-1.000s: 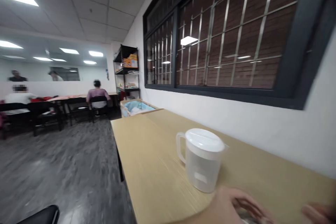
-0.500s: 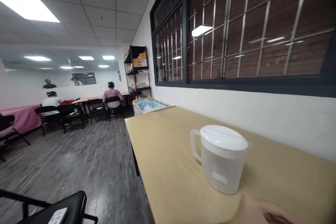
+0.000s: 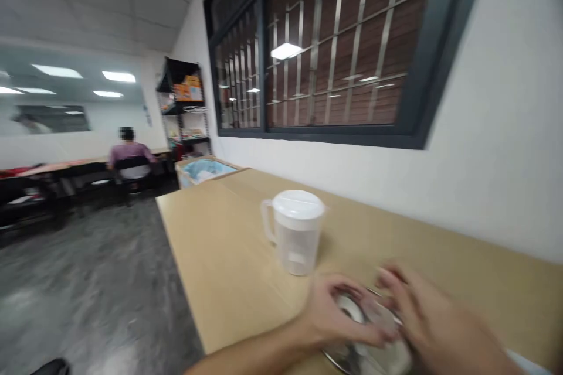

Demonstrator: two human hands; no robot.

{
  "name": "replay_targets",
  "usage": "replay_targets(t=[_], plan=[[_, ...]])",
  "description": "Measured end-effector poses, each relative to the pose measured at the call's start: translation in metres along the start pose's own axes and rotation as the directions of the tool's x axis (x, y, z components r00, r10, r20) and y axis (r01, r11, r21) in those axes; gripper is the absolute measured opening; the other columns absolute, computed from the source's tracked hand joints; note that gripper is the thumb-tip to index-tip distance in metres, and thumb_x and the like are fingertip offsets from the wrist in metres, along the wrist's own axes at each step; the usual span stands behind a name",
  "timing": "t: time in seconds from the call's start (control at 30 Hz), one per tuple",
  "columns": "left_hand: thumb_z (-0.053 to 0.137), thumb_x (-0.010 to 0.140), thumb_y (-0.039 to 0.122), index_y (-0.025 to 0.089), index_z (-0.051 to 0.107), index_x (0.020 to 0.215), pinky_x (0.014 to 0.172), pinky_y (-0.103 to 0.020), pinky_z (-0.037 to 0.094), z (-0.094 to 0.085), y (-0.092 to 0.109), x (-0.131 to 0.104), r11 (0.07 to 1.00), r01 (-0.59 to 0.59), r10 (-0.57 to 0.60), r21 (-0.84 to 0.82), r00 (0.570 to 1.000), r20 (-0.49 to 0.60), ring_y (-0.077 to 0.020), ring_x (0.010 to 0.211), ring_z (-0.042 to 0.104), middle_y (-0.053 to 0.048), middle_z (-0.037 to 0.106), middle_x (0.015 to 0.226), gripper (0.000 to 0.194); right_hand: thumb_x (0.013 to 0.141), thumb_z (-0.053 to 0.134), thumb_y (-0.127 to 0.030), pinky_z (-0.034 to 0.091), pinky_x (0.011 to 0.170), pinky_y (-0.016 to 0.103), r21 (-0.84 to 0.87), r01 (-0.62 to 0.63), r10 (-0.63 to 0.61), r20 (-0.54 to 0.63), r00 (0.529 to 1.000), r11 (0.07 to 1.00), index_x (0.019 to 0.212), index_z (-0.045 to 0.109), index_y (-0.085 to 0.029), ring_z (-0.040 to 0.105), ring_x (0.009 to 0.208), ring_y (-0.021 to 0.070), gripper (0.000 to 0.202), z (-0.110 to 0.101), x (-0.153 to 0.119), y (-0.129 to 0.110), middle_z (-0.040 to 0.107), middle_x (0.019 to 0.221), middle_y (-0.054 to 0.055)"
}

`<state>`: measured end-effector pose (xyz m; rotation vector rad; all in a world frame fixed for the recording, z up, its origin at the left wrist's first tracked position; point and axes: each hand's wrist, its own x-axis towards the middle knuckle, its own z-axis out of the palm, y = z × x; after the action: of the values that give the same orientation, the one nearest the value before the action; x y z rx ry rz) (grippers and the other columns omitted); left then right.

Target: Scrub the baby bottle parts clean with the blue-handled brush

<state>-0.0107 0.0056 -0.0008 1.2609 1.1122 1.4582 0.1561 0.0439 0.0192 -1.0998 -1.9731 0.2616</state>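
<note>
A round, shiny metal tray lies on the table at the bottom of the view, partly hidden by my hands. Over it my left hand curls its fingers round a clear see-through object, too blurred to name. Just right of that object is my right hand, fingers bent towards it and smeared by motion; whether it touches is unclear. A white round thing with a dark centre shows between my left thumb and fingers. Beyond my left hand stands an upright translucent pitcher with a white lid, its handle to the left.
The tan table runs along a white wall below a barred window. A wooden crib-like box with blue lining and a black shelf rack stand beyond. A person in purple sits at a far table.
The view has swung right, so the pitcher appears further left and smaller. Both hands and the metal tray are now in sight; before, only part of one hand showed at the bottom.
</note>
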Motion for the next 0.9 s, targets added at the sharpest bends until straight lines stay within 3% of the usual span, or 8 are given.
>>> replay_targets(t=[0.03,0.07,0.1,0.23,0.37,0.73,0.9], plan=[[0.102,0.032,0.043,0.015,0.077,0.077,0.075,-0.033,0.06,0.001,0.001,-0.001,0.999,-0.044,0.044,-0.003,0.999,-0.008,-0.0259,0.081,0.073,-0.012,0.078,0.081,0.059,0.098,0.045,-0.048,0.051,0.057,0.033,0.003,0.011,-0.011,0.078,0.997,1.0,0.088,0.06,-0.034,0.07,0.066,0.0229,0.022,-0.015,0.003,-0.013,0.072,0.08,0.004],[0.101,0.034,0.039,0.015,0.077,0.078,0.073,-0.032,0.059,0.002,0.003,-0.003,0.996,-0.092,0.092,-0.006,0.995,-0.03,-0.024,0.077,0.072,-0.01,0.078,0.079,0.055,0.099,0.04,-0.045,0.05,0.057,0.033,-0.024,-0.01,0.011,0.021,1.0,1.0,0.085,0.056,-0.031,0.068,0.063,0.0225,0.026,-0.027,0.005,-0.027,0.07,0.075,0.004],[0.1,0.037,0.033,0.015,0.077,0.079,0.072,-0.03,0.058,0.002,0.005,-0.004,0.994,-0.104,0.104,-0.032,0.995,-0.011,-0.0219,0.076,0.071,-0.009,0.078,0.079,0.051,0.1,0.038,-0.043,0.048,0.057,0.032,-0.035,0.005,-0.004,0.043,0.999,0.999,0.084,0.054,-0.029,0.067,0.063,0.022,0.026,-0.035,0.008,-0.039,0.069,0.073,0.003],[0.091,0.05,0.021,0.015,0.076,0.081,0.071,-0.026,0.055,0.001,0.017,-0.008,0.984,-0.177,0.177,-0.002,0.984,-0.009,-0.0197,0.075,0.071,-0.007,0.078,0.081,0.035,0.102,0.035,-0.034,0.045,0.057,0.028,0.044,0.033,-0.035,0.046,0.998,0.998,0.084,0.048,-0.026,0.063,0.063,0.0178,0.024,-0.048,0.01,-0.069,0.065,0.075,0.002],[0.088,0.052,0.02,0.015,0.074,0.08,0.071,-0.027,0.057,0.003,0.024,-0.012,0.984,-0.18,0.18,0.006,0.984,0.014,-0.0206,0.075,0.072,-0.006,0.077,0.079,0.032,0.104,0.032,-0.031,0.046,0.058,0.027,0.037,0.037,-0.039,0.052,0.998,0.999,0.083,0.045,-0.025,0.06,0.066,0.0165,0.025,-0.051,0.007,-0.075,0.061,0.077,0.001],[0.088,0.056,0.022,0.016,0.074,0.085,0.078,-0.027,0.058,-0.002,0.027,-0.01,0.969,-0.248,0.247,-0.003,0.967,-0.06,-0.0201,0.08,0.073,-0.006,0.079,0.084,0.032,0.103,0.041,-0.02,0.043,0.072,0.028,0.041,0.1,-0.103,0.09,0.991,0.994,0.089,0.054,-0.022,0.059,0.081,0.0159,0.02,-0.048,0.004,-0.078,0.063,0.093,0.003],[0.086,0.061,0.021,0.017,0.074,0.087,0.08,-0.026,0.057,-0.009,0.034,-0.006,0.949,-0.306,0.308,0.074,0.951,-0.009,-0.0201,0.084,0.071,-0.006,0.079,0.087,0.029,0.104,0.042,-0.021,0.041,0.071,0.027,-0.025,0.066,-0.063,0.106,0.992,0.997,0.092,0.056,-0.022,0.059,0.08,0.015,0.018,-0.046,-0.001,-0.083,0.063,0.1,0.003]])
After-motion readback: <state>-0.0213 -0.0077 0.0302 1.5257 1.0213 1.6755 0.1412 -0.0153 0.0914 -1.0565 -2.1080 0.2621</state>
